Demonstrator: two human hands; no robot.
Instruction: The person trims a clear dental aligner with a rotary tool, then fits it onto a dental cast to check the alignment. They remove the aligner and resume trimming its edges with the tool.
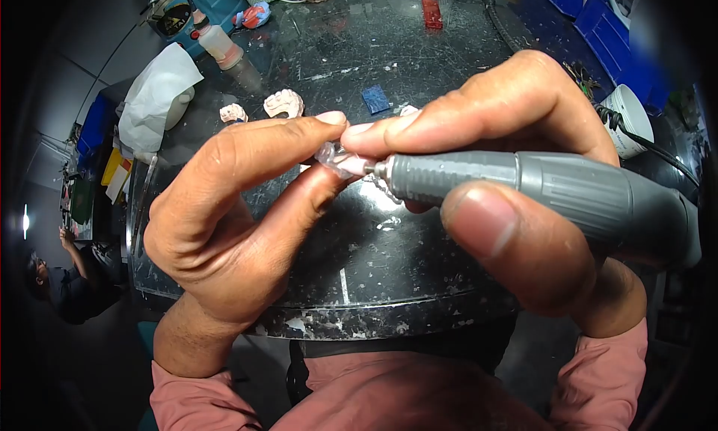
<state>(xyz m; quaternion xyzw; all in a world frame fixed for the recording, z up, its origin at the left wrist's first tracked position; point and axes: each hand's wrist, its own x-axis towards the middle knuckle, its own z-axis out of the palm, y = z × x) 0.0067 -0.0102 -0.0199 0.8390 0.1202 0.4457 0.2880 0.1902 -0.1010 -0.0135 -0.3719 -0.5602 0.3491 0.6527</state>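
Observation:
My left hand (232, 192) pinches a small clear, glassy-looking dental piece (327, 158) between thumb and forefinger. My right hand (538, 259) is wrapped round a grey rotary handpiece (471, 177), thumb below it and fingers along its far side. The handpiece lies almost level, its metal nose pointing left with the pinkish tip right at the clear piece. Both hands are close together above the table's near part, right fingertips at the left forefinger's tip. Just beyond my left hand stand a plaster dental model (284, 103) and a smaller plaster piece (233, 112).
The black, scratched table (329, 65) carries a blue square (375, 99), a red block (432, 14), a bottle (220, 48) and white sheeting (157, 102). A white tub (630, 109) with a cable and blue bins (621, 46) stand right. Another person (82, 281) is far left.

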